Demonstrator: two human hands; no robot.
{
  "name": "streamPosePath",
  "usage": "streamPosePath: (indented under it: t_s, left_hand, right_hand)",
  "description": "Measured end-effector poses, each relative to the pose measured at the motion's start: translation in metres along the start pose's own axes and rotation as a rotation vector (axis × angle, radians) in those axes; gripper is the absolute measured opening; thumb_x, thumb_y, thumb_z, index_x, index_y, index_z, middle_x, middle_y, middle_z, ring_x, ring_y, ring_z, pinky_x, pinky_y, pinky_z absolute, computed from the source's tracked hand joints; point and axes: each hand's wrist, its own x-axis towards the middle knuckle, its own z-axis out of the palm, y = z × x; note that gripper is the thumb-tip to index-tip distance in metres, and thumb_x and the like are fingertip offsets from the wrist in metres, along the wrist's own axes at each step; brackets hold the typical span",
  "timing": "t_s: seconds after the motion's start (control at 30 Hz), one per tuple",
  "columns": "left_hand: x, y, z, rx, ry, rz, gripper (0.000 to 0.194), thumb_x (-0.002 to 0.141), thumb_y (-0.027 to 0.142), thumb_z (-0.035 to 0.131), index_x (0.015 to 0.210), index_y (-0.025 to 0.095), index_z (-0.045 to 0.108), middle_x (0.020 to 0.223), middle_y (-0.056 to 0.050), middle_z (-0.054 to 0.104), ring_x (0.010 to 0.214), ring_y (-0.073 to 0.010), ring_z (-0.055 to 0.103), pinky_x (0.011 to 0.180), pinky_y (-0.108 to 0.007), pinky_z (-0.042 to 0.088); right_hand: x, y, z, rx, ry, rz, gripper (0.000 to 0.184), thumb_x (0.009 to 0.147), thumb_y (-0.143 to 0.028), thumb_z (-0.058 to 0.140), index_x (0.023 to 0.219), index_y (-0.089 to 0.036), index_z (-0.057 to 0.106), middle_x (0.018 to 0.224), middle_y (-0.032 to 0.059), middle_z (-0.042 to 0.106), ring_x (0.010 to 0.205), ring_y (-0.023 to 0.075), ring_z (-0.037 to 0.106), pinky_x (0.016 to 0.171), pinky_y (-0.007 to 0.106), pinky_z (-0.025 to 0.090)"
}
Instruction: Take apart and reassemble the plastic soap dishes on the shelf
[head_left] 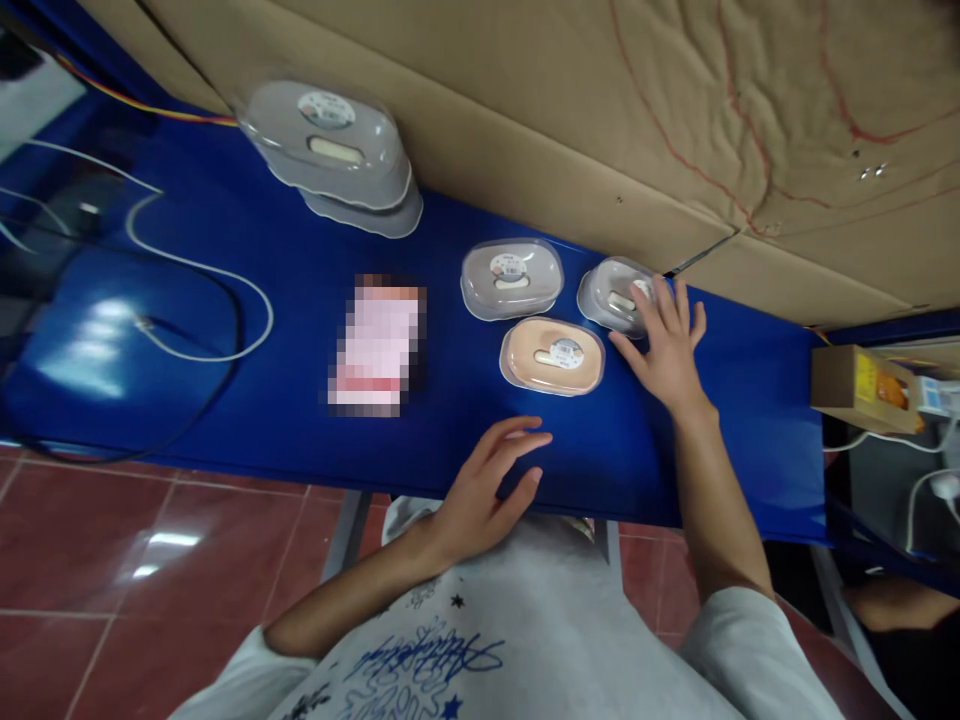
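My right hand [664,355] is at the right end of a small grey oval plastic box [602,292] with a clear lid and a round label. Its fingers are spread and partly cover the box; whether they touch the lid I cannot tell. To the left sits a similar grey box [487,290], and just in front of it a peach-coloured one [529,372]. My left hand [491,490] hovers by the table's front edge, empty, with its fingers apart. The peach box is the thing nearest to it.
At the back left, grey clear-lidded boxes [356,180] are stacked against the cardboard wall [517,130]. A blurred-out pinkish rectangle [379,345] lies on the blue table [442,440]. Cables [217,270] run over the left side. An open carton [836,385] stands beyond the right end.
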Motion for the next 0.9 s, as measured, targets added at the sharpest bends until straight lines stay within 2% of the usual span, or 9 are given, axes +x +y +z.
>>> streamPosePath:
  t_s: [0.13,0.2,0.27,0.33,0.43,0.53,0.67,0.8,0.9]
  left_hand:
    - [0.000,-0.004,0.003,-0.097,-0.089,-0.031,0.038,0.106,0.024,0.062,0.143,0.030,0.068,0.145,-0.012,0.066,0.133,-0.0273,0.064,0.114,-0.048,0.054]
    - [0.001,-0.007,0.004,-0.185,-0.073,-0.087,0.038,0.107,0.026,0.062,0.144,0.030,0.067,0.146,-0.013,0.066,0.127,-0.0263,0.067,0.108,-0.045,0.058]
    - [0.006,-0.008,0.006,-0.304,-0.027,-0.165,0.044,0.108,0.029,0.062,0.152,0.032,0.060,0.156,-0.013,0.060,0.134,-0.0271,0.064,0.110,-0.045,0.057]
    - [0.015,-0.008,0.007,-0.428,-0.030,-0.241,0.057,0.108,0.033,0.064,0.162,0.037,0.048,0.172,-0.011,0.045,0.154,-0.0307,0.051,0.123,-0.051,0.047]
    - [0.033,-0.005,0.007,-0.597,-0.150,-0.323,0.074,0.105,0.042,0.068,0.170,0.043,0.032,0.185,-0.008,0.020,0.170,-0.0352,0.024,0.134,-0.061,0.030]
    - [0.045,-0.002,0.008,-0.676,-0.143,-0.405,0.083,0.102,0.048,0.072,0.172,0.042,0.027,0.186,-0.010,0.016,0.171,-0.0355,0.020,0.136,-0.062,0.023]
    - [0.034,-0.002,0.010,-0.799,-0.059,-0.426,0.101,0.092,0.045,0.086,0.172,0.040,0.025,0.182,-0.013,0.030,0.167,-0.0352,0.033,0.135,-0.059,0.027]
    - [0.007,-0.006,0.007,-0.957,0.024,-0.431,0.099,0.080,0.051,0.094,0.164,0.035,0.045,0.171,-0.013,0.050,0.158,-0.0407,0.046,0.130,-0.058,0.038]
    - [-0.017,-0.008,-0.006,-0.971,0.128,-0.506,0.097,0.077,0.051,0.096,0.161,0.033,0.051,0.158,-0.012,0.063,0.149,-0.0411,0.055,0.125,-0.059,0.043]
  right_hand:
    - [-0.049,0.023,-0.012,-0.024,0.087,0.086,0.063,0.098,-0.056,0.075,0.153,-0.030,0.059,0.158,0.0161,0.055,0.161,0.0459,0.036,0.130,0.076,0.023]
    - [-0.083,0.020,-0.020,0.020,0.121,0.113,0.064,0.092,-0.056,0.082,0.145,-0.026,0.064,0.148,0.0169,0.054,0.153,0.0454,0.047,0.125,0.075,0.037]
    - [-0.118,0.008,-0.027,0.104,0.124,0.105,0.062,0.089,-0.051,0.086,0.142,-0.025,0.064,0.142,0.0152,0.050,0.146,0.0419,0.055,0.120,0.070,0.049]
    - [-0.146,-0.010,-0.029,0.131,0.113,0.108,0.058,0.087,-0.047,0.088,0.137,-0.027,0.065,0.135,0.0122,0.049,0.143,0.0418,0.057,0.117,0.070,0.053]
    - [-0.167,-0.039,-0.026,0.178,0.087,0.110,0.058,0.086,-0.044,0.089,0.136,-0.032,0.062,0.131,0.0092,0.049,0.142,0.0421,0.058,0.115,0.073,0.055]
    - [-0.165,-0.067,-0.018,0.240,0.110,0.100,0.062,0.085,-0.041,0.090,0.139,-0.034,0.061,0.130,0.0085,0.049,0.141,0.0407,0.059,0.114,0.071,0.055]
    - [-0.146,-0.102,-0.005,0.465,0.161,0.111,0.063,0.086,-0.053,0.086,0.140,-0.033,0.060,0.131,0.0099,0.054,0.135,0.0390,0.062,0.111,0.066,0.057]
    - [-0.128,-0.123,0.003,0.798,0.031,0.084,0.064,0.094,-0.072,0.067,0.143,-0.033,0.059,0.132,0.0114,0.057,0.135,0.0374,0.063,0.111,0.061,0.058]
    - [-0.116,-0.117,0.003,0.824,-0.064,0.060,0.059,0.101,-0.070,0.057,0.146,-0.032,0.058,0.137,0.0122,0.058,0.138,0.0360,0.064,0.113,0.058,0.058]
